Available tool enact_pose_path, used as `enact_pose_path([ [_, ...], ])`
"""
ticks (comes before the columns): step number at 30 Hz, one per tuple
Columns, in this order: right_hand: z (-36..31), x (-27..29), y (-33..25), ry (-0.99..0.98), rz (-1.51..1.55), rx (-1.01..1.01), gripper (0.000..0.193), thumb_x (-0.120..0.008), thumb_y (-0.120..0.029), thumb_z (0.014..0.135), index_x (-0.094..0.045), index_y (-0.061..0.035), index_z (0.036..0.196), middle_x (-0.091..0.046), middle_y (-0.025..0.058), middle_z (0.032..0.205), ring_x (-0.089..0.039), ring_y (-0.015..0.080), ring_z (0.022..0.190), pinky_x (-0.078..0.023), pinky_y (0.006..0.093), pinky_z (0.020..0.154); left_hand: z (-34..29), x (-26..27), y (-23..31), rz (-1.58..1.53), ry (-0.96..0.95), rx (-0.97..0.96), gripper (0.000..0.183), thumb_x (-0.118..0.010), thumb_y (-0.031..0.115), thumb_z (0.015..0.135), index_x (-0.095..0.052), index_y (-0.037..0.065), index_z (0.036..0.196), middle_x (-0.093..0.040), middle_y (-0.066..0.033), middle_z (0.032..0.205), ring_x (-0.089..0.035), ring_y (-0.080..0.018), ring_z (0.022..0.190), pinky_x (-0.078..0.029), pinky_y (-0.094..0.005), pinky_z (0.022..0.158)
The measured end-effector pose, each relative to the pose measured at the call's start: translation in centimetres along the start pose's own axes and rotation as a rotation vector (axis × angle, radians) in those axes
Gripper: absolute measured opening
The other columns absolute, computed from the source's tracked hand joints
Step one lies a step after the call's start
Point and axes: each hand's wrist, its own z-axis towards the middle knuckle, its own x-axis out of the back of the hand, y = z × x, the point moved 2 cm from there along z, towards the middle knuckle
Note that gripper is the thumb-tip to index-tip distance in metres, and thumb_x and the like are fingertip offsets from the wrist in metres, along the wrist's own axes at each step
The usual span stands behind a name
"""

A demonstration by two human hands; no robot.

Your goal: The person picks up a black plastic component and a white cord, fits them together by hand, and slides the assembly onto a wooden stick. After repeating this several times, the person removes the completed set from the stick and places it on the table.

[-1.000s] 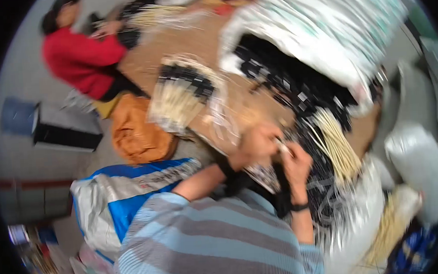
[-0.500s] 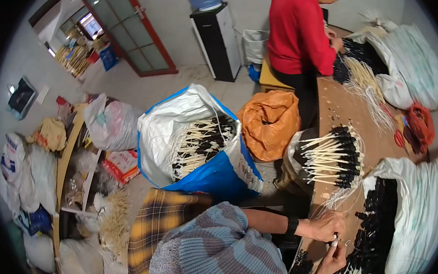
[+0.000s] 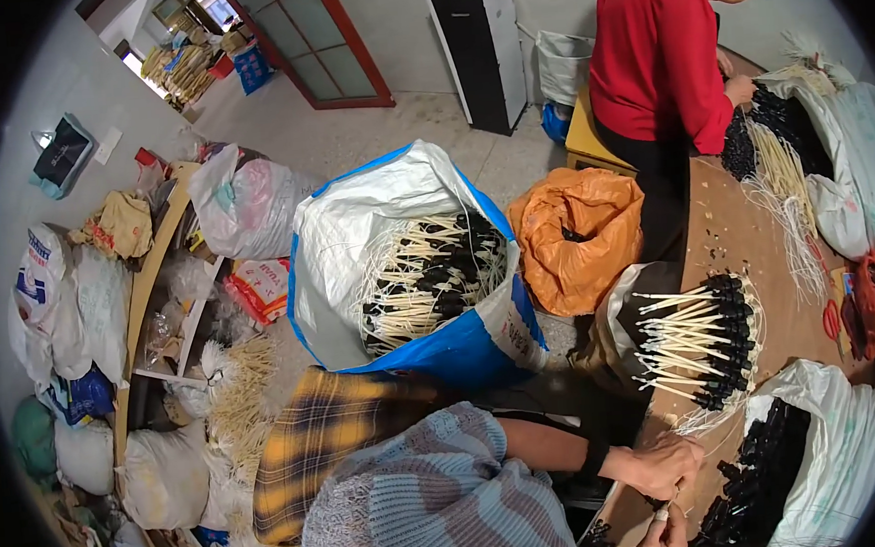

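Fingers point(image 3: 684, 471) of left hand point(image 3: 660, 466) and cut-off right hand point(image 3: 664, 537) curl close; grip unclear.

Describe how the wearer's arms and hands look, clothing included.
The left sleeve is ribbed knit, striped blue and grey, leaving the forearm bare. A black band circles the left wrist. The left hand and right hand look gloveless; the right wrist is out of view.

Black-cream bundle point(image 3: 707, 342); brown tabletop point(image 3: 741, 240); grey-blue striped sweater point(image 3: 451, 498).
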Motion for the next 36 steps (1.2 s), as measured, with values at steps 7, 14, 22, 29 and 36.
enact_pose_path([
  [7, 1.6, 0.6, -0.8, 0.125, 0.334, 0.277, 0.020, -0.071, -0.013, 0.086, -0.061, 0.0001, 0.098, -0.060, 0.0057, 0.086, -0.055, 0.0168, 0.076, -0.048, 0.0266, 0.069, 0.4, 1.9, 1.9, 0.083, 0.239, -0.238, 0.012, -0.065, 0.008, 0.051, -0.057, 0.003, 0.058, -0.054, -0.0051, 0.077, -0.050, -0.0245, 0.087, -0.039, -0.0411, 0.072],
  [14, 2.8, 1.9, 1.3, -0.147, 0.793, 0.086, 0.016, -0.061, -0.020, 0.092, -0.060, -0.0040, 0.096, -0.058, 0.0046, 0.080, -0.055, 0.0152, 0.071, -0.047, 0.0249, 0.064, -0.4, 3.6, 2.2, 0.145, 0.178, -0.314, 0.016, -0.064, 0.009, 0.058, -0.060, 0.002, 0.072, -0.050, -0.0075, 0.074, -0.051, -0.0277, 0.086, -0.039, -0.0420, 0.072],
  [22, 0.1, 1.7, -3.1, 0.053, 0.132, 0.164, 0.032, -0.056, -0.024, 0.096, -0.064, -0.0019, 0.116, -0.067, 0.0118, 0.089, -0.060, 0.0216, 0.068, -0.047, 0.0298, 0.060, -2.8, 0.9, -1.6, 0.178, -0.328, -0.038, 0.045, -0.066, 0.022, 0.069, -0.059, 0.012, 0.112, -0.060, -0.0144, 0.095, -0.055, -0.0367, 0.099, -0.038, -0.0507, 0.089],
  [29, 0.3, 0.3, -1.2, -0.004, -0.669, 0.716, 0.057, -0.061, -0.002, 0.075, -0.058, -0.0064, 0.131, -0.060, 0.0159, 0.070, -0.055, 0.0288, 0.051, -0.043, 0.0373, 0.047, -1.4, 3.5, 0.9, 0.089, -0.423, 0.108, 0.042, -0.063, 0.007, 0.064, -0.071, 0.017, 0.104, -0.067, -0.0139, 0.080, -0.066, -0.0331, 0.080, -0.052, -0.0437, 0.069],
  [36, -0.1, -0.5, -2.2, 0.286, -0.592, 0.697, 0.029, -0.073, -0.003, 0.075, -0.069, -0.0024, 0.104, -0.054, 0.0111, 0.063, -0.052, 0.0236, 0.049, -0.040, 0.0317, 0.046, -0.3, 3.9, 2.2, 0.206, -0.497, 0.057, 0.039, -0.062, 0.005, 0.064, -0.067, 0.012, 0.103, -0.064, -0.0145, 0.077, -0.063, -0.0367, 0.073, -0.049, -0.0454, 0.063],
])
